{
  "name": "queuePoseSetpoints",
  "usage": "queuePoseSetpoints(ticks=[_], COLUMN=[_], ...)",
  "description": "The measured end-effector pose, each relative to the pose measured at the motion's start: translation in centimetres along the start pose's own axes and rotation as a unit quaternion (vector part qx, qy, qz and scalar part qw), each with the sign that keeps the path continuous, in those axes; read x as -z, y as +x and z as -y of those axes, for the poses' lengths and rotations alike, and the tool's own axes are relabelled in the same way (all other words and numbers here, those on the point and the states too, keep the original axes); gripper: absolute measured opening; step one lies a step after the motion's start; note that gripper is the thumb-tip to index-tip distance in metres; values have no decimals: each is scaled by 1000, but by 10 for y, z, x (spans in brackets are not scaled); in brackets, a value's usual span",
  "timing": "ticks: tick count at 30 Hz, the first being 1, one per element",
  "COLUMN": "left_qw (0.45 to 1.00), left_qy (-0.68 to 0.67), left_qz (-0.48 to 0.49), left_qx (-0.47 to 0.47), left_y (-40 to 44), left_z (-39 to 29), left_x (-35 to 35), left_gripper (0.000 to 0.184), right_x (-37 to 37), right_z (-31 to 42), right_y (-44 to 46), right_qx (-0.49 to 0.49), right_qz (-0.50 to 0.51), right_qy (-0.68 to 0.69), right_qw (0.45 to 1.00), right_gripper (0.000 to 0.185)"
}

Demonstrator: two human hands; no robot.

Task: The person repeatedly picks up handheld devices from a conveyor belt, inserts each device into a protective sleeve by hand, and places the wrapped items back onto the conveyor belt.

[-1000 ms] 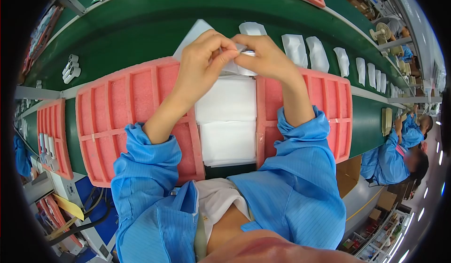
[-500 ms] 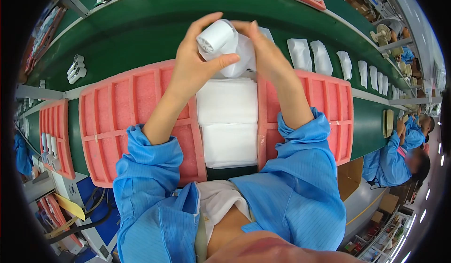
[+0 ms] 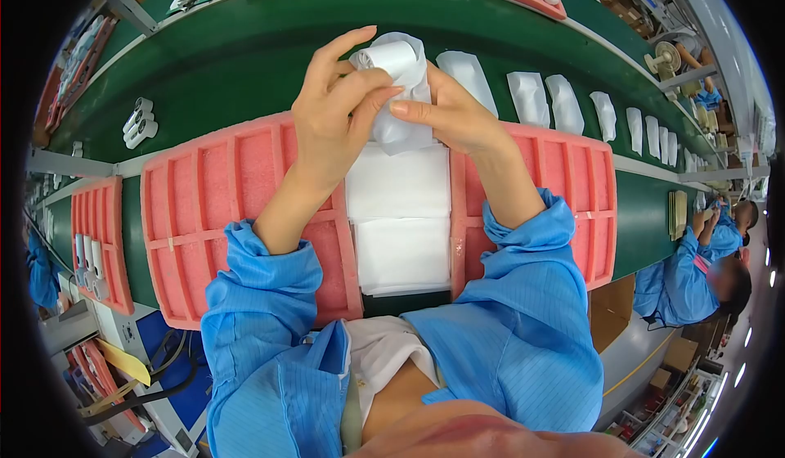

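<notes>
A white cylindrical device (image 3: 391,59) sits partly inside a translucent white bag (image 3: 401,131), above the stacks of bags. My left hand (image 3: 335,102) is closed on the device's end and the bag's near edge, its index finger raised. My right hand (image 3: 462,114) grips the bag from the right, thumb pressed on the front. Below the hands lie two stacks of flat white bags (image 3: 401,253), between a left pink foam tray (image 3: 237,163) and a right pink foam tray (image 3: 601,188).
Several bagged pieces (image 3: 527,98) lie along the green belt (image 3: 245,57) to the right. Bare white devices (image 3: 141,123) stand on the left. Another pink tray (image 3: 102,213) holds a few devices at far left. A co-worker (image 3: 687,270) in blue sits at the right.
The bag now wraps more of the device, whose vented end has turned away from view. My left fingers have shifted over its end; my right hand has moved lower, uncovering a bagged piece behind.
</notes>
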State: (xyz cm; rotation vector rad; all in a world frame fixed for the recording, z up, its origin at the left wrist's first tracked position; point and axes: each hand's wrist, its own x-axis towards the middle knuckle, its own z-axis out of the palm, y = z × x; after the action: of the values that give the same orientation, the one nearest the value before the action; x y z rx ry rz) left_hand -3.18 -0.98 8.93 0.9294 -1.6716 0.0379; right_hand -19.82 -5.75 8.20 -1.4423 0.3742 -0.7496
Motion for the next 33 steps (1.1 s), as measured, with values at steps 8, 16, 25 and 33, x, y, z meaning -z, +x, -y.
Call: queuePoseSetpoints(ticks=[8, 16, 25, 33], left_qw=[998, 994, 931, 979], left_qy=[-37, -65, -201, -46], left_qz=[40, 65, 25, -70], left_qx=[-15, 51, 304, 186], left_y=[4, -3, 1, -3], left_z=[1, 5, -5, 9], left_x=[-3, -8, 6, -5], left_gripper=[13, 10, 10, 11], right_x=[-1, 7, 4, 27], right_z=[1, -12, 5, -21], right_y=[2, 6, 7, 29], right_qx=[-17, 61, -119, -85], right_qz=[-87, -123, -84, -155], right_qy=[99, -72, 121, -1], right_qw=[991, 988, 982, 984], right_gripper=[50, 31, 35, 34])
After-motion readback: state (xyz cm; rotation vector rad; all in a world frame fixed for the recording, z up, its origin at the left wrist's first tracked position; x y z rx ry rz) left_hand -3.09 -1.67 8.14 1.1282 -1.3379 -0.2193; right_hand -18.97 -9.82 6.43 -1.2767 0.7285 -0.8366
